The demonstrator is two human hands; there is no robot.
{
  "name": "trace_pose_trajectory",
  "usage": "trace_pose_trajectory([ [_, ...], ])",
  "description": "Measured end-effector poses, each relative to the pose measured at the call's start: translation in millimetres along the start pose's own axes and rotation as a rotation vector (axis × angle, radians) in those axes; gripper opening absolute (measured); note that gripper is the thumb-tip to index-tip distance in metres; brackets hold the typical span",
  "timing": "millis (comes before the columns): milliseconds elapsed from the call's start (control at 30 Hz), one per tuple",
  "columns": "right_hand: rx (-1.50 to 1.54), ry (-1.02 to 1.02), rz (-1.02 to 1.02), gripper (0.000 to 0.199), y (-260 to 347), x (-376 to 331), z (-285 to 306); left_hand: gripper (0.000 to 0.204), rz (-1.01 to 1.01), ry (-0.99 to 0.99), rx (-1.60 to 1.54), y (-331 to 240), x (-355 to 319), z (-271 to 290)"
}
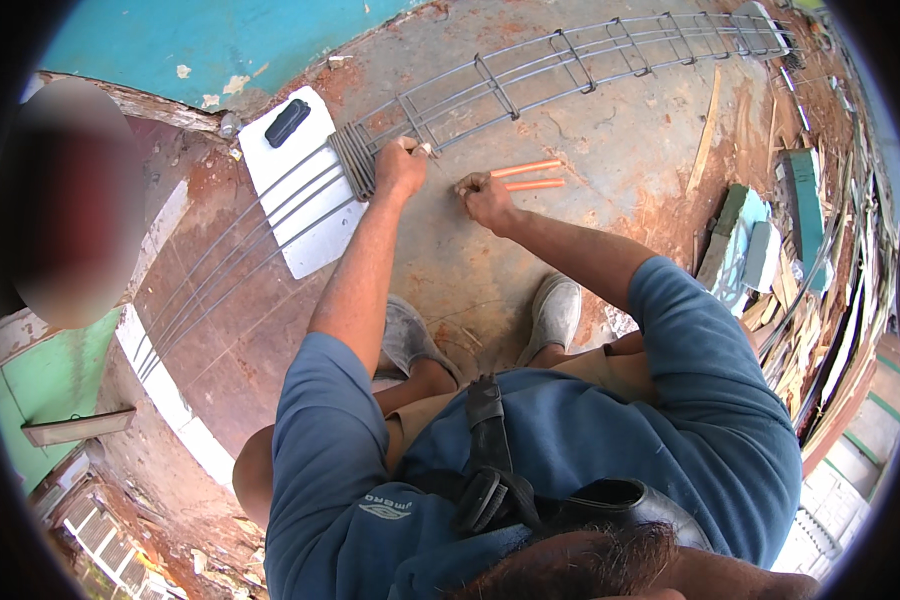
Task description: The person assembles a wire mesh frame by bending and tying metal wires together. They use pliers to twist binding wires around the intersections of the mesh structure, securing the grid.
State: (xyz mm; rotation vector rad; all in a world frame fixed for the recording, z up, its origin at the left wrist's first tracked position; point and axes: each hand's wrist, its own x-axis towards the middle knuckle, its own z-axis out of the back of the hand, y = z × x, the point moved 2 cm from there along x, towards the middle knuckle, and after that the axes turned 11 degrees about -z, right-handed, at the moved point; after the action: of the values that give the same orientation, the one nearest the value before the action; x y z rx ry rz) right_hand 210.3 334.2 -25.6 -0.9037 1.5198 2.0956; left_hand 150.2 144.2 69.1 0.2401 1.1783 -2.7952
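Rebar cage (575, 60) runs from the left hand up to the top right, long bars with rectangular stirrups spaced along them. Stack of loose-looking stirrups (352, 162) bunched tight around the bars just left of the left hand. Bars carry on past the stack, over a white board (315, 262), and out to the lower left. Dark oblong object (287, 123) lies on the board's upper part.

Left hand (401, 168) is at the cage's near side, right beside the stack, fingers bent in at the bars. Fingertips too small in view; can't tell if they pinch anything. Right hand (487, 203) is just right of it, clear of the cage, fingers curled closed on an orange-handled tool (526, 169), two handles sticking out to the right, slightly apart. Tool head is hidden by the hand.

Concrete floor (630, 220) underneath, reddish dirt on it. Thin wood strip (705, 135) lies right of the handles. Green-painted block (808, 200) and scrap wood pile farther right.
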Motion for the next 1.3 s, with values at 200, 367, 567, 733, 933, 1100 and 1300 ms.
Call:
trace_pose_trajectory([
  [200, 0.146, 0.042, 0.044, 0.015, 13.7, 6.6, -9.4, 0.033, 0.055, -0.010, -0.120, -0.4, 0.5, -1.7],
  [367, 0.222, 0.020, 0.065, 0.019, 24.0, 19.8, -18.7, 0.032, 0.056, 0.004, -0.119, -6.1, -0.5, 0.0],
  [567, 0.125, -0.051, 0.054, 0.022, 43.0, 19.8, -19.3, 0.028, 0.008, -0.067, -0.112, -3.0, -1.6, -3.7],
  [733, 0.006, -0.054, 0.025, 0.044, 55.5, 15.6, -10.2, 0.029, -0.099, -0.124, -0.084, 3.1, -3.7, -12.7],
  [933, -0.134, -0.026, 0.149, 0.055, 72.0, 9.0, 0.0, 0.028, -0.117, -0.127, -0.129, 6.6, -5.0, -13.4],
  [1100, -0.198, 0.027, 0.176, 0.053, 80.0, 11.8, 7.4, 0.029, -0.120, -0.105, -0.135, 7.4, -2.6, -9.5],
  [1300, -0.212, 0.034, 0.136, 0.048, 80.0, 16.8, 4.9, 0.030, -0.098, -0.100, -0.128, 2.6, -3.9, -7.2],
])
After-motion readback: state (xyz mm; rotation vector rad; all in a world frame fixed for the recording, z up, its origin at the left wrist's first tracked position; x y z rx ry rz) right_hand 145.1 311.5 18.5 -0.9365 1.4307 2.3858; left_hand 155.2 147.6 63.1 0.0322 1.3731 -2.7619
